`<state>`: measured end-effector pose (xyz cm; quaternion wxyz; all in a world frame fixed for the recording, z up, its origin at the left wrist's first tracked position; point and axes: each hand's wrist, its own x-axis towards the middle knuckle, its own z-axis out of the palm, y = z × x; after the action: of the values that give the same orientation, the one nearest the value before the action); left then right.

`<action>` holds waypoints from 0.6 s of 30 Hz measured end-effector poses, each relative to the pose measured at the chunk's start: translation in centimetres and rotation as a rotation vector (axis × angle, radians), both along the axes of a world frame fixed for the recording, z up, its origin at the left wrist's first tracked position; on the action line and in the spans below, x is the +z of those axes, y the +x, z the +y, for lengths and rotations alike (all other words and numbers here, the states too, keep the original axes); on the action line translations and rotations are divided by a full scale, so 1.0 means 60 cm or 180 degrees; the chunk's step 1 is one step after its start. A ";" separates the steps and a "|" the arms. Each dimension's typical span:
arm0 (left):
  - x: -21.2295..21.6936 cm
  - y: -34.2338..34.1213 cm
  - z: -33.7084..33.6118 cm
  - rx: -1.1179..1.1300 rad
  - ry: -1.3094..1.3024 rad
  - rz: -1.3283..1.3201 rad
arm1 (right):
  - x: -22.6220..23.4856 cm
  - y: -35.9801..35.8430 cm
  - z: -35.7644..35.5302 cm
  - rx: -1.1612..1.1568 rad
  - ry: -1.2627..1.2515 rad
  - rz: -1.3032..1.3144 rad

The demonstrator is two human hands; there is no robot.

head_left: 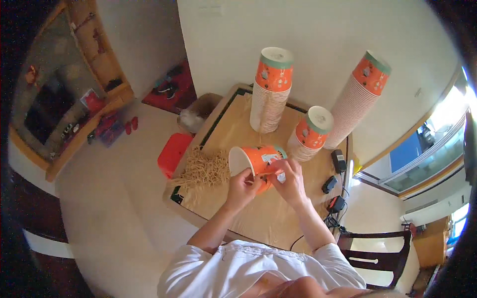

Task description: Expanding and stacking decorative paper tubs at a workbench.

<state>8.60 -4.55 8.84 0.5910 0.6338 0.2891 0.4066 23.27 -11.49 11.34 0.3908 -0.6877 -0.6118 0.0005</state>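
Observation:
An orange paper bucket [266, 155] with a printed pattern and a green band lies tilted on its side above the table, its white mouth facing left. My left hand [242, 189] is closed on it near the rim, thumb and fingers pressed together. At its side, closer to the base, the fingers of my right hand [290, 184] pinch against the wall. Any small thing between those fingertips is too small to make out. More orange shows below my hands, partly hidden by them. Left of the bucket lies a heap of tan twisted cords [206, 168].
Upside-down stacks of matching buckets stand at the back: a tall one [272, 92], a shorter one [310, 134] and a leaning one [357, 99]. Black adapters [339, 161] and cables line the table's right edge. A red container [174, 155] and a dark chair [377, 258] flank the table.

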 end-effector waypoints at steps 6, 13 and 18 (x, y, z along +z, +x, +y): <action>-0.034 0.010 0.055 -0.0276 -0.0229 -0.0350 | -0.024 0.027 0.050 -0.0254 -0.0042 0.0650; -0.008 0.066 0.123 -0.0782 -0.0780 -0.1517 | 0.098 0.085 0.103 -0.0341 0.0498 -0.0592; -0.043 0.149 0.236 -0.0010 0.1142 -0.0398 | 0.241 0.193 0.191 -0.0289 0.1200 -0.2485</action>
<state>17.56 9.63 6.27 0.4860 0.7030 0.1737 0.4894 34.87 -0.06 25.79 0.2485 -0.5792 -0.6722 -0.3885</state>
